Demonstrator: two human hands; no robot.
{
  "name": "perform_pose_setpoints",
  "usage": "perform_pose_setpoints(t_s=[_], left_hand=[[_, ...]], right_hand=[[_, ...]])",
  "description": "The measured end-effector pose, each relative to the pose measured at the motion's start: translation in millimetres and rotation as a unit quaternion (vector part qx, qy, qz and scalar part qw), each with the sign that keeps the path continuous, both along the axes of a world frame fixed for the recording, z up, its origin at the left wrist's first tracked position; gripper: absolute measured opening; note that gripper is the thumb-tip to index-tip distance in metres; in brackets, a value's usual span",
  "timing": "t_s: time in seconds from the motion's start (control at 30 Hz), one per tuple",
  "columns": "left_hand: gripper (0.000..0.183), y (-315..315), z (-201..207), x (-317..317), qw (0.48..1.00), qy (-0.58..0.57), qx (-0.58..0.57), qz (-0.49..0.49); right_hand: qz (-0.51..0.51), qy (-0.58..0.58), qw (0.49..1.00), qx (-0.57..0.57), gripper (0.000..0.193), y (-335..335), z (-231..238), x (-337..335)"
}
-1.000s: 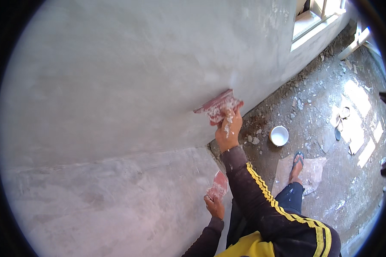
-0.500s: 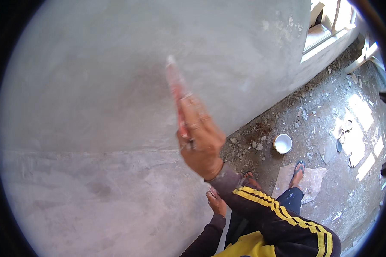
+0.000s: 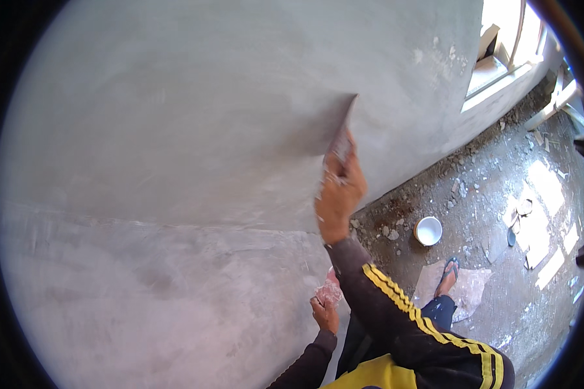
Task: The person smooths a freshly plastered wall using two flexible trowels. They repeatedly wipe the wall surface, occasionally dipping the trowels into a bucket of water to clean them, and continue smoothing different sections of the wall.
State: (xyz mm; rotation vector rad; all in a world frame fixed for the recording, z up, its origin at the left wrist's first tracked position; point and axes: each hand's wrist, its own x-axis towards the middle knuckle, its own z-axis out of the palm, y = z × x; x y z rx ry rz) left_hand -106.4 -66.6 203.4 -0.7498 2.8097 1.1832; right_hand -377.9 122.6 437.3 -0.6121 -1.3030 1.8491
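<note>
My right hand point(image 3: 341, 194) is closed around a putty scraper point(image 3: 342, 129), a flat reddish blade smeared with white. Its far edge meets the grey plastered wall point(image 3: 175, 117), and a dark shadow falls to its left. Lower down, close to the wall's paler lower part, my left hand point(image 3: 326, 316) grips a pinkish-red flat piece point(image 3: 329, 290) coated in white putty. It looks like a second scraper, though my fingers and right sleeve hide part of it.
A white bucket point(image 3: 428, 231) stands on the rubble-strewn floor point(image 3: 461, 194) along the wall's foot. My sandalled foot point(image 3: 448, 279) rests on a pale flat sheet point(image 3: 477, 285). At the upper right is a window opening point(image 3: 499, 65), with a whitish post point(image 3: 551, 107) leaning below it.
My right hand has swept the scraper rightward along the wall, and the blade now tilts right. More of the pinkish piece in my left hand shows.
</note>
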Motion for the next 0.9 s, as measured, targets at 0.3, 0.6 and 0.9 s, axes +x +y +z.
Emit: perform_pose_setpoints(t_s=[0.3,0.6,0.9], left_hand=[[0.027,-1.3,3.3,-18.8,0.994,0.049,0.097,0.032],[0.027,-3.4,-1.9,-24.7,0.996,0.080,0.044,-0.012],[0.030,-2.7,-29.1,-20.6,0.981,0.066,0.182,0.015]], right_hand=[[0.195,0.227,0.954,0.015,0.032,2.3,58.7,16.6],[-0.060,0.069,0.992,-0.089,0.019,104.8,-66.1,-38.9],[-0.132,-0.065,0.945,0.293,0.038,40.0,-2.1,-36.9]])
